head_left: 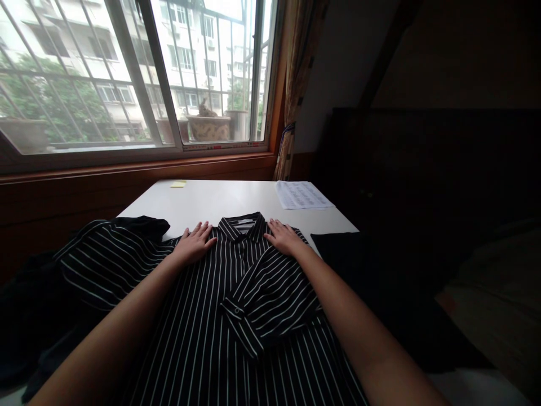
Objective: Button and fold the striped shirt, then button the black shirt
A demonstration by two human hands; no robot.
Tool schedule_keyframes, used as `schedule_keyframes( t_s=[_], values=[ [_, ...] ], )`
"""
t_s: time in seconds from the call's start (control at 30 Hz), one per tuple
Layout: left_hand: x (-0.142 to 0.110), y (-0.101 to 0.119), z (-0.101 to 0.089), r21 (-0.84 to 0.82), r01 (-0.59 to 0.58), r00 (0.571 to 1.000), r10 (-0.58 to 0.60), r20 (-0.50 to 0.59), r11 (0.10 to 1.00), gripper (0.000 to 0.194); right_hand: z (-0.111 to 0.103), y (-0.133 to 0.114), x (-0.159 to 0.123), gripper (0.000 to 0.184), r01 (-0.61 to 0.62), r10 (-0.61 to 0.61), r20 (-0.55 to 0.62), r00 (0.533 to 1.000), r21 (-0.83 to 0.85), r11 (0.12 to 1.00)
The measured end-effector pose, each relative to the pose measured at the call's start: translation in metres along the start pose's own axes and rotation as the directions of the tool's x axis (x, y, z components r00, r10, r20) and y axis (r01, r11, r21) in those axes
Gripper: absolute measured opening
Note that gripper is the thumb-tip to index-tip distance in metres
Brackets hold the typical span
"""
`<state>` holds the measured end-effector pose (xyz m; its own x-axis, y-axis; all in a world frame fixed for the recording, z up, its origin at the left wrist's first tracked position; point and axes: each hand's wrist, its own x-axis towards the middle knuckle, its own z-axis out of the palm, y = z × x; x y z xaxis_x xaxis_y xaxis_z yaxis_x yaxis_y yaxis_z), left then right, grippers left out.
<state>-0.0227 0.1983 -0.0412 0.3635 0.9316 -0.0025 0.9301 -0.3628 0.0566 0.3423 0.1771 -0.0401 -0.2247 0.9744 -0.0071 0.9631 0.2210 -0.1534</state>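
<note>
A black shirt with white stripes lies front side up on the white table, its collar pointing at the window. The sleeve on the right is folded across the shirt's front, with its buttoned cuff near the middle. Out to the left stretches the other sleeve. My left hand rests flat on the shoulder left of the collar, fingers spread. On the opposite shoulder lies my right hand, also flat with its fingers apart. Neither hand grips the cloth.
Printed paper sheets lie at the table's far right, and a yellow sticky note at the far left. Dark cloth lies along the right side. More dark fabric is at the left. Beyond the table is a barred window.
</note>
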Motion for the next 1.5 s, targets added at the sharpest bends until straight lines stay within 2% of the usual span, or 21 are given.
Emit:
schedule_keyframes(
  t_s=[0.3,0.5,0.63,0.73,0.8,0.87,0.93,1.0,1.07,1.1,1.17,1.23,1.33,1.4,1.5],
  values=[
    [0.009,-0.007,-0.001,-0.004,0.034,0.999,-0.034,-0.034,0.999,0.069,0.003,0.012,0.003,0.075,-0.059,0.059,-0.007,0.998,-0.001,0.998],
    [-0.002,-0.001,-0.006,0.027,0.076,0.976,-0.069,-0.208,0.997,0.06,0.005,0.014,0.003,0.069,-0.047,0.049,-0.075,0.996,0.022,0.999],
    [-0.03,0.002,-0.027,0.065,0.028,0.947,-0.006,-0.322,0.998,0.052,0.005,0.015,0.002,0.063,-0.038,0.044,-0.149,0.988,0.04,0.998],
    [-0.064,-0.008,-0.058,0.083,0.009,0.913,0.025,-0.407,0.997,0.051,0.006,0.015,0.0,0.059,-0.035,0.045,-0.226,0.973,0.049,0.998],
    [-0.09,-0.025,-0.083,0.11,0.004,0.854,0.054,-0.518,0.994,0.049,0.006,0.016,0.0,0.058,-0.032,0.045,-0.277,0.96,0.05,0.998],
    [-0.116,-0.053,-0.104,0.118,0.099,0.806,-0.01,-0.592,0.988,0.05,0.007,0.017,-0.001,0.056,-0.025,0.04,-0.32,0.947,0.048,0.999],
    [-0.136,-0.093,-0.117,0.129,0.213,0.793,-0.094,-0.603,0.969,0.055,0.007,0.018,-0.001,0.054,-0.013,0.028,-0.353,0.935,0.046,0.999],
    [-0.15,-0.138,-0.119,0.127,0.318,0.819,-0.205,-0.536,0.939,0.065,0.008,0.018,-0.001,0.052,0.0,0.017,-0.378,0.926,0.046,0.999],
    [-0.158,-0.179,-0.114,-0.005,0.47,0.805,-0.431,-0.407,0.882,0.071,0.008,0.017,-0.002,0.05,0.008,0.011,-0.395,0.918,0.047,0.999],
    [-0.162,-0.194,-0.11,-0.115,0.522,0.788,-0.53,-0.314,0.845,0.074,0.007,0.017,-0.002,0.049,0.01,0.01,-0.402,0.916,0.048,0.999],
    [-0.168,-0.212,-0.104,-0.298,0.523,0.784,-0.588,-0.201,0.799,0.072,0.006,0.016,-0.002,0.047,0.01,0.011,-0.412,0.911,0.049,0.999],
    [-0.175,-0.211,-0.104,-0.398,0.503,0.776,-0.604,-0.184,0.767,0.066,0.006,0.016,-0.003,0.045,0.006,0.015,-0.416,0.909,0.049,0.999],
    [-0.184,-0.191,-0.115,-0.418,0.508,0.725,-0.636,-0.266,0.753,0.054,0.005,0.016,-0.003,0.042,-0.005,0.024,-0.412,0.911,0.047,0.999],
    [-0.186,-0.174,-0.127,-0.409,0.497,0.678,-0.636,-0.367,0.766,0.046,0.005,0.016,-0.004,0.04,-0.015,0.032,-0.408,0.913,0.045,0.999],
    [-0.183,-0.144,-0.148,-0.382,0.473,0.579,-0.607,-0.544,0.794,0.039,0.005,0.016,-0.004,0.04,-0.029,0.044,-0.397,0.917,0.043,0.999]
  ],
)
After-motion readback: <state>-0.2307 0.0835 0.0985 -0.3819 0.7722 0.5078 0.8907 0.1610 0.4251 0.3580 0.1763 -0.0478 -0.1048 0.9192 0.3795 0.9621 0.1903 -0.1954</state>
